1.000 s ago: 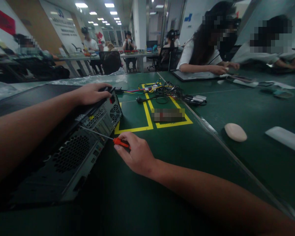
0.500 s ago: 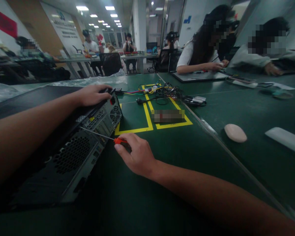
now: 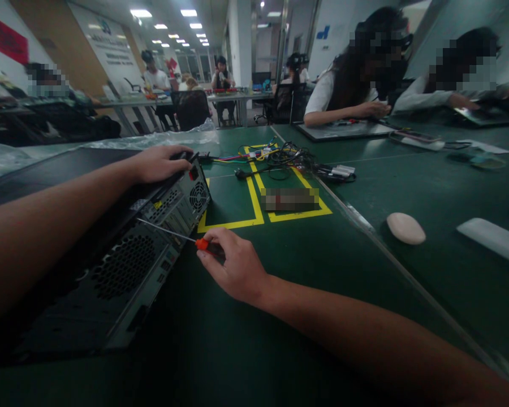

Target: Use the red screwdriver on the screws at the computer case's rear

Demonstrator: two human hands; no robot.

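Observation:
A black computer case (image 3: pixel 129 265) lies on the left with its metal back panel, fan grille and ports facing me. My left hand (image 3: pixel 161 163) grips its upper rear edge, with the thumb at the edge and the other fingers partly hidden. In my right hand (image 3: pixel 237 265) is a screwdriver (image 3: pixel 202 244) with an orange-red handle, the fingers closed round it. Its long thin shaft reaches left to the back panel, where the tip meets the panel near the middle edge. Whether a screw sits under the tip is too small to tell.
Tangled cables (image 3: pixel 294 158) and a plug lie beyond the case, near yellow tape frames (image 3: pixel 254 212). A blurred-out item (image 3: pixel 290 199) lies inside one frame. A pale mouse-like object (image 3: pixel 406 228) and a white bar (image 3: pixel 492 240) are on the right. Co-workers sit across the table.
The screwdriver handle has turned slightly in my right hand, and the fingers have shifted a little. My left hand and the case stay in place.

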